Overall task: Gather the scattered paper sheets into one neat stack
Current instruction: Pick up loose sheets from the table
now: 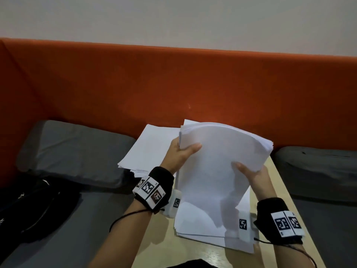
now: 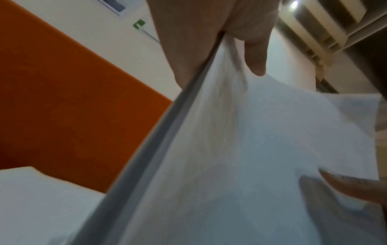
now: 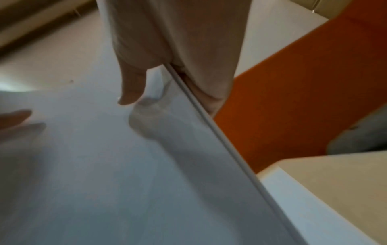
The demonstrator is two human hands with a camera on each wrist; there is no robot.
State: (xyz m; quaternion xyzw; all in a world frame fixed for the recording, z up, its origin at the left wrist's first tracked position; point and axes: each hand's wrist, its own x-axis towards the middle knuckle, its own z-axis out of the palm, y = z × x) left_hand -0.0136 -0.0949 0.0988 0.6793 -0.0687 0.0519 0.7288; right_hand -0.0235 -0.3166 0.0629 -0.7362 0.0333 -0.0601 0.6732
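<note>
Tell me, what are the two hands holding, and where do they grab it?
A thick bundle of white paper sheets. The left hand grips its left edge, the right hand its right edge, thumbs on the front.

An orange backrest [image 1: 173, 84] runs along the white wall [image 1: 173, 20]. Grey cushions [image 1: 73, 151] flank the pale wooden bench [image 1: 193, 252]; dark clothing [image 1: 34, 206] lies left.

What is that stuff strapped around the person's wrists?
Each bare forearm wears a black fabric wristband: left wristband, right wristband. White tags printed with black-and-white square code patterns sit on the bands. A small white block bearing another code tag hangs on the inner side of each wrist. Thin black cables trail back along the arms. No sleeves show.
</note>
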